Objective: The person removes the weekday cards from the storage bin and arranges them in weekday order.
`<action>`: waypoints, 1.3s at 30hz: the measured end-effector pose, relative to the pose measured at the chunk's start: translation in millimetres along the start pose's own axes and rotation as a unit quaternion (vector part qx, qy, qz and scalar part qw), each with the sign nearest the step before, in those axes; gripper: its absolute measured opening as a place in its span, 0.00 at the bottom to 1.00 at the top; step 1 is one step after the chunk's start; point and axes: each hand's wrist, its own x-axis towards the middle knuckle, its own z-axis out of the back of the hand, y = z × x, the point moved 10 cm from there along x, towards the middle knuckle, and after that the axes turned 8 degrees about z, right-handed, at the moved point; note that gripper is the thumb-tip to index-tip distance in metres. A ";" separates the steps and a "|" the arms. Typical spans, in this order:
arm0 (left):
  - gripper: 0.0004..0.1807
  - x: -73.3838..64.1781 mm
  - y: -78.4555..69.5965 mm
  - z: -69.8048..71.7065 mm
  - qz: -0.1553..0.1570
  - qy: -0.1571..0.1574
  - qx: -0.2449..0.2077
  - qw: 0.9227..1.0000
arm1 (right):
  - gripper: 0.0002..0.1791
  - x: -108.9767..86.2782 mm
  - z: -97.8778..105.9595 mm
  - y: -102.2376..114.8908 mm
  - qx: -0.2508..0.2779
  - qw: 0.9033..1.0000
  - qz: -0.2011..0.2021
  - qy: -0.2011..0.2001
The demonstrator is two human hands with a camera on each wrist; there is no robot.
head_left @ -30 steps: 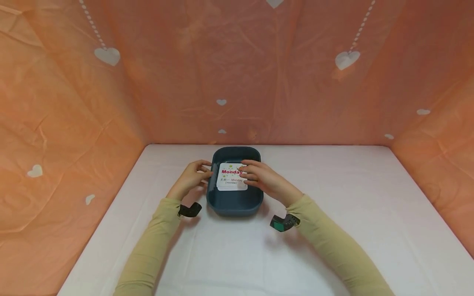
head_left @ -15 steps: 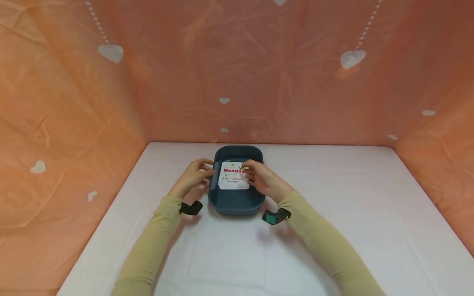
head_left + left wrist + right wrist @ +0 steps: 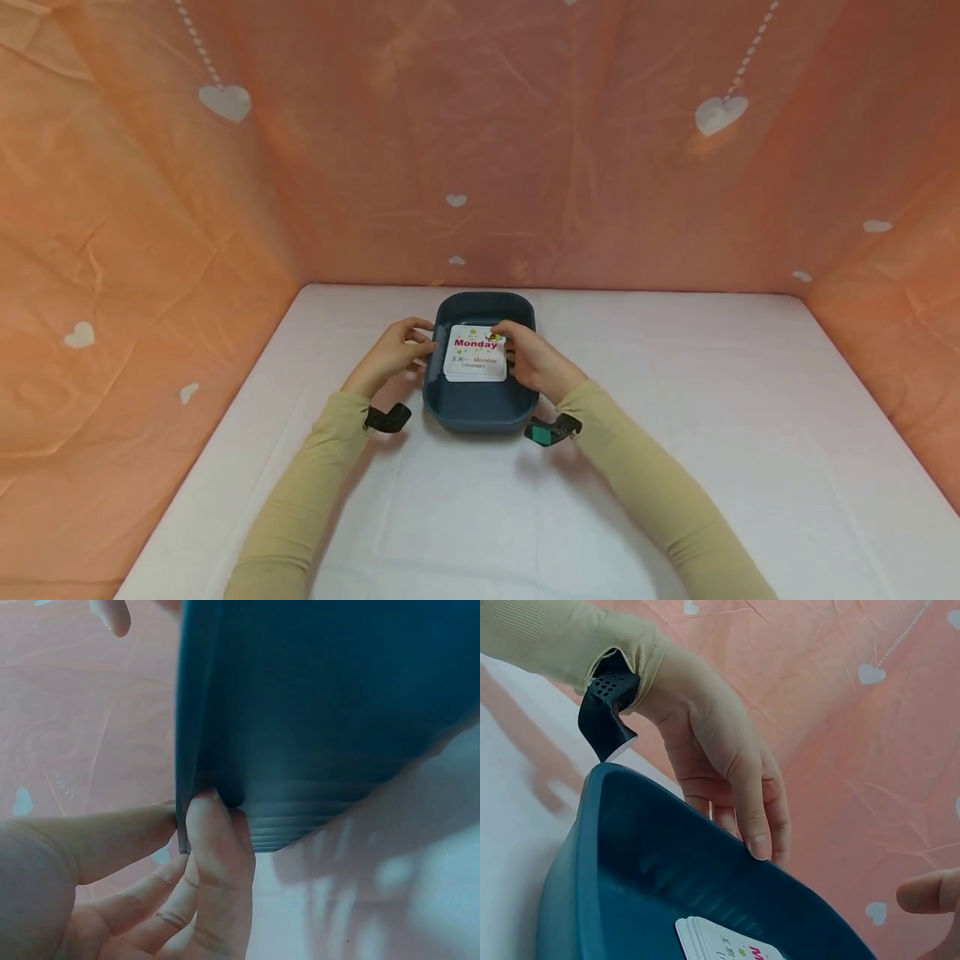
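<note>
A dark blue tray (image 3: 480, 412) stands on the white table, with a stack of white cards (image 3: 472, 360) inside it, the top one printed "Monday". At the tray's left wall, my left hand (image 3: 390, 357) holds the rim, thumb at the edge and fingers against the outside. The right wrist view shows this left hand (image 3: 720, 742) from across the tray. My right hand (image 3: 543, 362) reaches over the tray's right side, fingertips at the cards' upper right corner. Its other fingers are mostly hidden, and I cannot tell whether it pinches a card.
Orange cloth (image 3: 600, 208) with white hearts hangs behind and on both sides of the white table (image 3: 675, 400). The black wrist straps (image 3: 388, 418) stick out beneath the forearms near the tray's front corners.
My right hand has moved left and drawn its spread fingers in at the cards, so more of the top card's corner shows. The left hand stays at the rim. The view has shifted slightly.
</note>
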 end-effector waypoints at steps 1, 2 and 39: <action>0.23 -0.6 0.0 -0.3 0.000 0.001 -0.001 1.000 | 0.34 0.1 0.0 -0.8 0.000 1.000 -0.002 -0.001; 0.23 -1.2 0.0 -0.5 0.000 0.003 -0.001 1.000 | 0.34 0.4 -0.2 -1.3 0.004 1.000 -0.002 -0.002; 0.23 1.0 4.6 -2.9 0.020 0.005 0.010 1.000 | 0.39 14.2 10.8 -8.6 -0.024 0.997 -0.043 -0.054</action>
